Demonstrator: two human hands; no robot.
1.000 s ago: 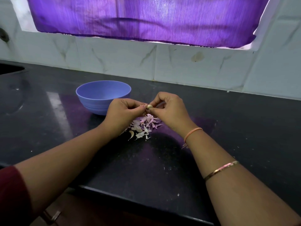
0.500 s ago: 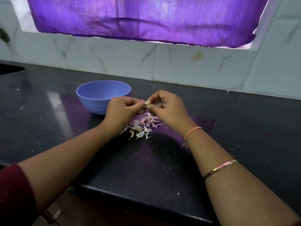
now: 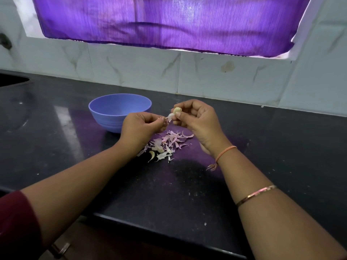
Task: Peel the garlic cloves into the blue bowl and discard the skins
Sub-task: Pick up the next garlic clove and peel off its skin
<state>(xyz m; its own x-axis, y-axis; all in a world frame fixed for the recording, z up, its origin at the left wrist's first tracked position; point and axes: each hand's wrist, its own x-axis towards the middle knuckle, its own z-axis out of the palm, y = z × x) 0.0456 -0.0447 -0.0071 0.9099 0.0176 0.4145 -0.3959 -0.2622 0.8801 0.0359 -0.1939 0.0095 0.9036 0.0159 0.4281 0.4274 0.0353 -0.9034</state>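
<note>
Pale and half bared, the garlic clove (image 3: 177,110) is pinched in your right hand (image 3: 197,121) over the counter (image 3: 187,184), nearer its back edge, just right of the blue bowl (image 3: 112,122). Your left hand (image 3: 142,126) pinches a skin strip (image 3: 170,116) attached to the clove. The clove's long axis looks roughly left-right, dipping leftward. Shed skins (image 3: 167,143) lie heaped beneath, undiscarded; I can't tell what the bowl holds.

just the one camera, worn on the person's head; it looks forward and down over the dark surface (image 3: 169,194), facing the tiled wall (image 3: 131,68) and purple curtain (image 3: 169,19) at the back; wide-angle lens, so straight lines bow toward the edges; it's pretty close in, with the left hand (image 3: 142,126) and right hand (image 3: 199,121) meeting around mid-frame
</note>
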